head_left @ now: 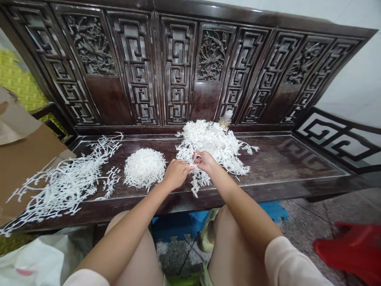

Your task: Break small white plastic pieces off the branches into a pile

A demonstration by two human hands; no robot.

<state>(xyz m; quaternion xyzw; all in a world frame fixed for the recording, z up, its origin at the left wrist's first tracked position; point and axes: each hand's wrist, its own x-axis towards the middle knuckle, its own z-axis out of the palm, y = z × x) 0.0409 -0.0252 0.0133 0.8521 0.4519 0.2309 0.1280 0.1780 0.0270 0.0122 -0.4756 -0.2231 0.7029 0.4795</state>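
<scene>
Both hands meet over the front of a large heap of white feathery plastic sprigs [208, 137] on the dark wooden bench. My right hand [204, 161] is closed in a pinch on a thin white plastic stem [197, 156], which curves up between its fingers. Just left of it, my left hand [178, 172] has its fingers pressed together at the same stem's lower end. Its fingertips are partly hidden. Nearer my left arm lies a rounded pile of small white sprig pieces [145, 167]. Bare white branching stems [71, 182] are heaped at the bench's left end.
A carved backrest [143, 71] rises behind the bench seat [276, 159]. Behind the big heap stands a small clear bottle [226, 118]. A cardboard box [29, 159] is at the left, with a white bag [32, 258] below. Something red [351, 248] sits on the floor at right.
</scene>
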